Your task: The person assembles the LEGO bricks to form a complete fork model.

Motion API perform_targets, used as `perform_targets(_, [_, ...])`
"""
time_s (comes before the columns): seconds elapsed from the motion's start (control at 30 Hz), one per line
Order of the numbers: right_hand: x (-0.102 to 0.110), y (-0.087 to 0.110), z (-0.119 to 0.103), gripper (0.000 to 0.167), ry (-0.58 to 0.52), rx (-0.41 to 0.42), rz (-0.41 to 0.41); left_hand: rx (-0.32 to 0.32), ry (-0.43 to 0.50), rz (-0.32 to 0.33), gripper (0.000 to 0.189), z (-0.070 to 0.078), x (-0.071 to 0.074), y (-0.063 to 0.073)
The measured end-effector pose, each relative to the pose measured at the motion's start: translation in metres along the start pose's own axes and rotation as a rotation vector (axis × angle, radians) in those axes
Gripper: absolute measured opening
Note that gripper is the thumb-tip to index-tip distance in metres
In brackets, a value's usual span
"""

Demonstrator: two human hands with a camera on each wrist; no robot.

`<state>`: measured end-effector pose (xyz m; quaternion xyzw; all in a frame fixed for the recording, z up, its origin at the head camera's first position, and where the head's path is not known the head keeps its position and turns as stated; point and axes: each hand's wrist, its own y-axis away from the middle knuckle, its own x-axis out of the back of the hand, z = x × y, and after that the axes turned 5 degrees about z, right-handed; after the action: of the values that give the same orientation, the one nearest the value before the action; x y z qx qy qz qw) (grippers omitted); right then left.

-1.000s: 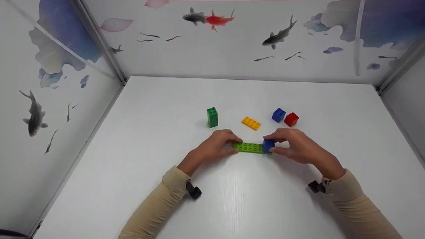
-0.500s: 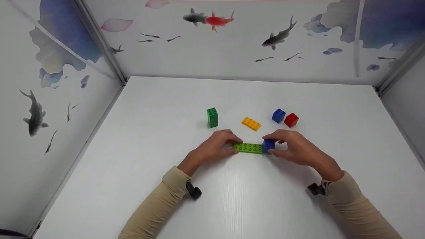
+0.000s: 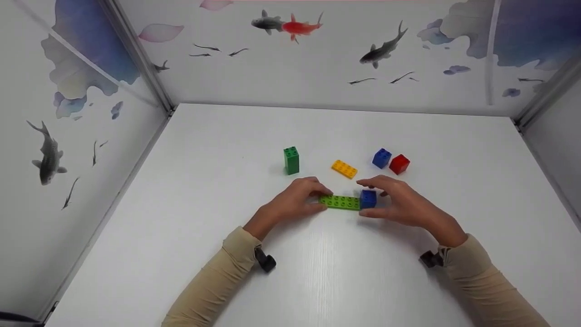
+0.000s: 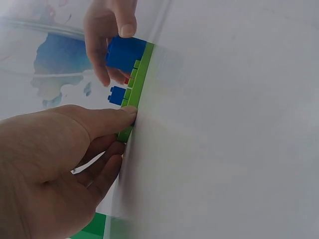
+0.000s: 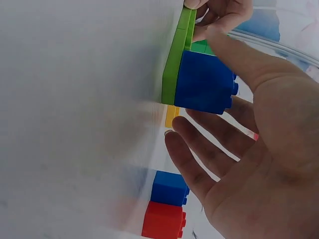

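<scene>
R grip [image 3: 395,203] has just let go: half a sec ago thumb & index were pinching the blue brick [image 3: 368,199], now they're spread either side of it, though I can't tell if the thumb brushes anything. Brick hasn't visibly shifted; it sits studs-up on the R end of the light-green strip [image 3: 340,202], flush w/ it AFAICT, so I'd judge it's seated & holding by itself. L grip [image 3: 299,200] hasn't budged, pinching the strip's L end btwn thumb & fingers. Strip lies flat mid-desk [image 3: 317,272], a bit R of centre, roughly parallel to the far edge & well apart from L and R edges; near edge is out of view. Btwn strip & far edge there's a loose row: dark-green tower [image 3: 292,161] upright on the L, yellow plate [image 3: 344,169] flat mid-row, then second blue brick [image 3: 381,158] just beside the red brick [image 3: 399,164], that pair nearest the far R corner. R fingertips are near the yellow plate, so sideways or toward the near edge looks roomier than straight ahead, IMO.
</scene>
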<state>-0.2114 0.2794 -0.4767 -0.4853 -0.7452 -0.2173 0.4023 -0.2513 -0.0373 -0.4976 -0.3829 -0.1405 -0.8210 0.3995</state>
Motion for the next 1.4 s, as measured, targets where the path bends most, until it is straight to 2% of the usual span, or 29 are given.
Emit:
perform_targets(0.07, [0.003,-0.001,0.003,0.073,-0.027,-0.003,0.023,0.002,-0.001,0.002,0.035,0.000,0.000,0.000])
perform_targets(0.13, [0.008,-0.001,0.008,0.063,-0.046,-0.007,0.059,-0.001,0.000,0.003,0.035,0.000,-0.001,0.000])
perform_targets(0.3, [0.021,-0.001,0.020,0.040,-0.021,-0.018,0.200,-0.021,0.000,0.008,0.035,-0.001,-0.001,0.000])
perform_targets(0.43, [0.029,0.000,0.029,0.035,-0.001,-0.026,0.308,-0.040,0.003,0.014,0.035,-0.002,-0.001,0.001])
perform_targets(0.57, [0.034,0.001,0.036,0.037,0.022,-0.033,0.372,-0.031,0.014,0.013,0.035,-0.002,-0.002,0.001])
perform_targets(0.77, [0.037,0.002,0.046,0.051,0.000,-0.092,0.349,-0.017,0.010,0.011,0.035,-0.002,-0.001,0.002])
perform_targets(1.0, [0.039,0.003,0.052,0.073,0.026,-0.196,0.227,-0.014,0.023,0.017,0.034,-0.001,0.000,0.003])
perform_targets(1.13, [0.039,0.004,0.056,0.070,0.042,-0.181,0.187,-0.010,0.021,0.017,0.034,-0.001,-0.001,0.002])
perform_targets(1.4, [0.037,0.002,0.054,0.052,0.017,-0.192,0.253,-0.024,-0.005,0.019,0.034,-0.002,0.000,0.002])
